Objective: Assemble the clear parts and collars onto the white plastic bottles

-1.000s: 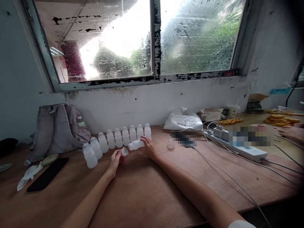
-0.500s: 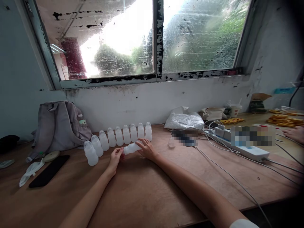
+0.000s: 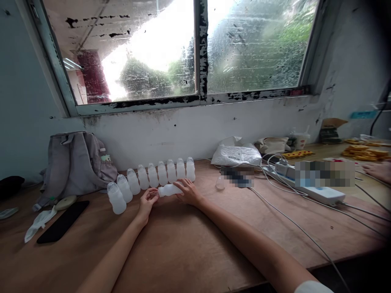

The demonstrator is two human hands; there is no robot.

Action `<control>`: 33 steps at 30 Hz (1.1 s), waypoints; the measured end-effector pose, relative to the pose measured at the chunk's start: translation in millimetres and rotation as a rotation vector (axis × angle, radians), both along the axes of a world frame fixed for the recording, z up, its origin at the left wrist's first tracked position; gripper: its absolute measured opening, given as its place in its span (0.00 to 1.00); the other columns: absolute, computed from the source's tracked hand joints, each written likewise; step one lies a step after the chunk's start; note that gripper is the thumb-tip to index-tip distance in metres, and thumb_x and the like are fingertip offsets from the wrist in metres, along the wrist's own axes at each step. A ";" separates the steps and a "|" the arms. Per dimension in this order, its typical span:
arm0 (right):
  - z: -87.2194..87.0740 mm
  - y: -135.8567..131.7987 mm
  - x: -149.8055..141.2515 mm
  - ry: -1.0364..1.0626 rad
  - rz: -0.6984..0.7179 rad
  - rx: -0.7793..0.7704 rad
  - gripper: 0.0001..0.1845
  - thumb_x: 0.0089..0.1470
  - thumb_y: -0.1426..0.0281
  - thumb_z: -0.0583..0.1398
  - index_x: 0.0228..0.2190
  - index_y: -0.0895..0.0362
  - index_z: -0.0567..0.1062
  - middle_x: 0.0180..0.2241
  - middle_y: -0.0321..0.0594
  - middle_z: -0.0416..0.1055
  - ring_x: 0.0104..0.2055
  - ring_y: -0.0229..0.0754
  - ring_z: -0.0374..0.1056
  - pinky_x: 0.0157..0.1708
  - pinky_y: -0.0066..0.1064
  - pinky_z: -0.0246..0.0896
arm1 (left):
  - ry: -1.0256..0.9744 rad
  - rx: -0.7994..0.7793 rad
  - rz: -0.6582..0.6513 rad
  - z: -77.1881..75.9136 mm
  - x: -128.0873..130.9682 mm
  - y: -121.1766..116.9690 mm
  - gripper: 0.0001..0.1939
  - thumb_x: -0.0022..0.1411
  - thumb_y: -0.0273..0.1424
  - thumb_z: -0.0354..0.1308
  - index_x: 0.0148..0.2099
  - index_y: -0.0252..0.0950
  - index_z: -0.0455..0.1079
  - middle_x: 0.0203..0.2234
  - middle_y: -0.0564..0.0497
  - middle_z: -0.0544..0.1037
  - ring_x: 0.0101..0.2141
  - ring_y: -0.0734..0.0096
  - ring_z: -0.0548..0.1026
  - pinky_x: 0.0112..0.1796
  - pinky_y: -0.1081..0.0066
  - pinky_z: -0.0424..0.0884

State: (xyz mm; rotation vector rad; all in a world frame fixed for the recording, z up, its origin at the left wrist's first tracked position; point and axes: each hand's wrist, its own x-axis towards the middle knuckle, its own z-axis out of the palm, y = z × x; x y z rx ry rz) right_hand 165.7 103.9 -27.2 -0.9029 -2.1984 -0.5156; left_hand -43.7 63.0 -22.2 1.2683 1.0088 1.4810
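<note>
A frosted white baby bottle [image 3: 170,190] lies nearly level above the table, its neck pointing left. My right hand [image 3: 188,191] is wrapped over its base end and grips it. My left hand [image 3: 148,199] is at the neck end, fingers bent and drawn together; whatever they hold, if anything, is too small to make out. Behind both hands stands a curved row of several similar baby bottles [image 3: 152,176] with clear domed caps. The nearest bottle [image 3: 116,198] stands at the row's left end. A loose clear cap [image 3: 220,183] sits on the table to the right.
On the left are a grey backpack [image 3: 76,162], a black flat case [image 3: 63,221] and a crumpled white tissue [image 3: 39,224]. To the right lie a silver bag [image 3: 236,153], a power strip [image 3: 324,193] and loose cables. Another person's hand [image 3: 378,171] shows at the far right edge.
The fingers of my left hand have shifted slightly at the neck end, and the bottle has come a little more level. My right hand keeps its grip.
</note>
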 end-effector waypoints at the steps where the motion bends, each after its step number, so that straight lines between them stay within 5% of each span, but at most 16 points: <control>1: 0.0 0.0 0.0 0.007 -0.003 -0.004 0.26 0.43 0.69 0.59 0.47 0.57 0.63 0.43 0.47 0.61 0.43 0.47 0.57 0.43 0.38 0.54 | 0.004 0.015 0.000 0.2 0.0 0.2 0.14 0.39 0.32 0.63 0.31 0.34 0.69 0.30 0.50 0.73 0.32 0.69 0.71 0.31 0.73 0.66; 6: -0.1 -0.4 -0.7 0.031 -0.017 -0.019 0.26 0.43 0.69 0.59 0.46 0.57 0.63 0.43 0.46 0.62 0.43 0.47 0.57 0.43 0.37 0.54 | -0.008 0.050 0.001 1.1 0.5 0.4 0.10 0.37 0.29 0.63 0.27 0.33 0.70 0.37 0.47 0.73 0.40 0.63 0.70 0.40 0.69 0.65; 12: 1.0 -1.3 -1.4 0.012 -0.018 -0.023 0.25 0.45 0.69 0.58 0.47 0.57 0.62 0.43 0.46 0.61 0.43 0.47 0.57 0.42 0.37 0.54 | -0.085 0.039 0.056 -2.2 -0.8 3.4 0.16 0.47 0.37 0.59 0.37 0.34 0.64 0.33 0.47 0.73 0.32 0.70 0.72 0.36 0.68 0.68; 19: 3.1 -3.4 -1.9 -0.006 -0.014 -0.030 0.25 0.44 0.70 0.58 0.47 0.57 0.62 0.44 0.46 0.61 0.43 0.47 0.57 0.43 0.37 0.53 | -0.039 0.041 0.052 3.0 1.9 0.4 0.23 0.40 0.34 0.64 0.41 0.35 0.64 0.39 0.47 0.71 0.41 0.67 0.69 0.39 0.73 0.66; 24: 4.3 -3.9 -2.0 0.000 -0.012 -0.032 0.25 0.45 0.69 0.58 0.47 0.58 0.62 0.44 0.46 0.61 0.43 0.47 0.57 0.43 0.37 0.54 | 0.023 -0.106 0.104 3.3 2.0 0.1 0.22 0.48 0.46 0.55 0.38 0.33 0.64 0.31 0.46 0.72 0.25 0.72 0.72 0.28 0.71 0.69; 29: 3.3 -3.5 -1.9 -0.027 -0.001 -0.026 0.25 0.44 0.70 0.58 0.46 0.58 0.62 0.44 0.47 0.61 0.43 0.47 0.57 0.43 0.37 0.54 | 0.193 -0.078 0.095 0.6 0.3 0.6 0.21 0.49 0.48 0.53 0.32 0.32 0.65 0.18 0.51 0.69 0.16 0.73 0.68 0.18 0.72 0.65; 33: 1.6 -1.6 -1.4 -0.003 -0.017 -0.019 0.24 0.44 0.72 0.57 0.46 0.58 0.62 0.45 0.47 0.60 0.44 0.48 0.56 0.43 0.38 0.54 | 0.244 0.044 0.100 2.3 3.2 -2.0 0.16 0.42 0.40 0.61 0.32 0.34 0.67 0.25 0.51 0.71 0.29 0.69 0.71 0.27 0.74 0.66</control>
